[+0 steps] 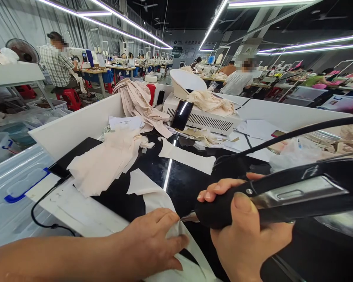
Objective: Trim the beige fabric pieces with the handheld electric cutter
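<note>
My left hand [161, 241] is closed on a pale fabric strip [153, 194], pinching it at the front edge of the glossy black tabletop. The strip curves away from my fingers across the table. My right hand [247, 231] is wrapped round the rounded end of a black tool [294, 192] with a silver plate on its side. A thin metal tip [190, 217] juts from that end and reaches the fabric beside my left fingertips. Whether the tip touches the cloth, I cannot tell. Beyond my hands lies another cut fabric piece [186, 154], flat on the black surface.
A stack of pale fabric pieces [106, 160] lies at the left. Behind stand a phone [182, 114] and a white vented box [206, 115] with cloth on top. A black cable [297, 139] arches above the tool. White boards [79, 127] edge the table. Co-workers sit farther off.
</note>
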`<state>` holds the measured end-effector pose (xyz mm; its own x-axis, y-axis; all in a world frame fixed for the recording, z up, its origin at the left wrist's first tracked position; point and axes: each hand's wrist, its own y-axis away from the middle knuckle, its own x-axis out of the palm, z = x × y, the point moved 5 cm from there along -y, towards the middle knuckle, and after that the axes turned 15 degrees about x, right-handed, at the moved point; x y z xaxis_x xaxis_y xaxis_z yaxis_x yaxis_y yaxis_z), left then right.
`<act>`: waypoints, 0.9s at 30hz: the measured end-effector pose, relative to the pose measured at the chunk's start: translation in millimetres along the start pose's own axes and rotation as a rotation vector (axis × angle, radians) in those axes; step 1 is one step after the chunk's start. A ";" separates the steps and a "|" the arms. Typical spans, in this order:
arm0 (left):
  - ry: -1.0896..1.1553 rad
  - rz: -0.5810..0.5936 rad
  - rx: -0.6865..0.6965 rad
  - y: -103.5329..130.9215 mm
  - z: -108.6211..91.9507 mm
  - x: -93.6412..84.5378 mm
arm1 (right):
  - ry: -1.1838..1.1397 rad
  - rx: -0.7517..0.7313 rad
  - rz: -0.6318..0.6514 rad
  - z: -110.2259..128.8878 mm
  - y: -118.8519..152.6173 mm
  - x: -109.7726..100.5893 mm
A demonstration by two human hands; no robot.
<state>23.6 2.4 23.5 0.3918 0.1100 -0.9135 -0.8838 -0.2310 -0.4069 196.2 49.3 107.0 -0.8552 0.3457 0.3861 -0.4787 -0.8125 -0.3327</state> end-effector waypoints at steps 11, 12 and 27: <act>0.055 0.201 0.023 5.3 48.2 -23.4 | -0.013 0.050 -0.036 18.4 -13.8 -10.1; 0.023 0.232 -0.015 4.2 48.7 -22.5 | -0.006 0.051 -0.026 22.3 -13.4 -13.0; -0.065 0.472 -0.196 -10.7 30.7 -11.2 | -0.065 0.054 -0.043 21.1 11.8 -34.9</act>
<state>20.8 33.3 38.3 -0.0609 0.0082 -0.9981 -0.8936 -0.4460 0.0508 224.6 17.7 107.7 -0.8185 0.3513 0.4546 -0.5018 -0.8224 -0.2679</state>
